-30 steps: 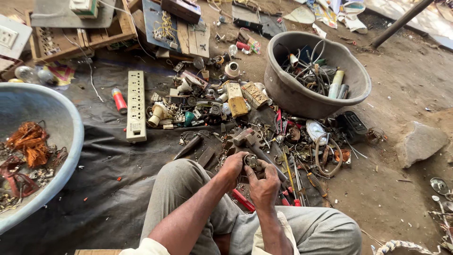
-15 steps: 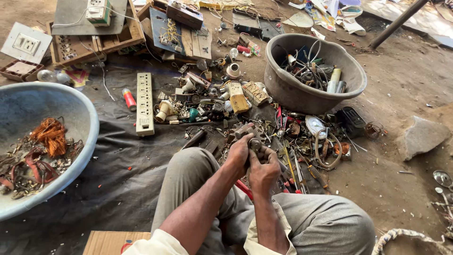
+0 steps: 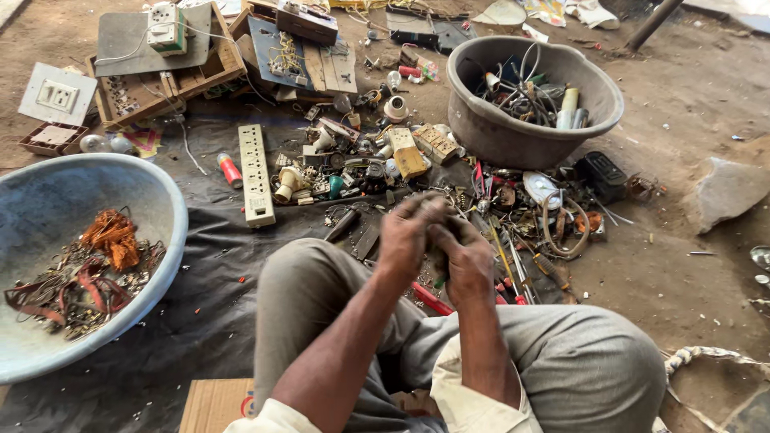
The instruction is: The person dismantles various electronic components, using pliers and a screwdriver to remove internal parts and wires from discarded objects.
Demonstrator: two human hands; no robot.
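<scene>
Brown cardboard box (image 3: 215, 405), perhaps labelled, bottom edge

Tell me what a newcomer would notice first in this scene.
Both hands, left hand and right hand, meet at centre over a small blurred part. Beyond them lies a heap of electrical scrap on a dark sheet. A grey tub stands upper right, a blue basin of copper wire at left.

pale blue basin (image 3: 48, 200), grey tub (image 3: 513, 132), orange wire (image 3: 112, 240)

Blue basin (image 3: 48, 200) holding copper wire (image 3: 112, 240); white power strip (image 3: 255, 172) on black sheet (image 3: 200, 273); grey tub (image 3: 505, 132) of scrap; flat stone (image 3: 726, 192).
</scene>
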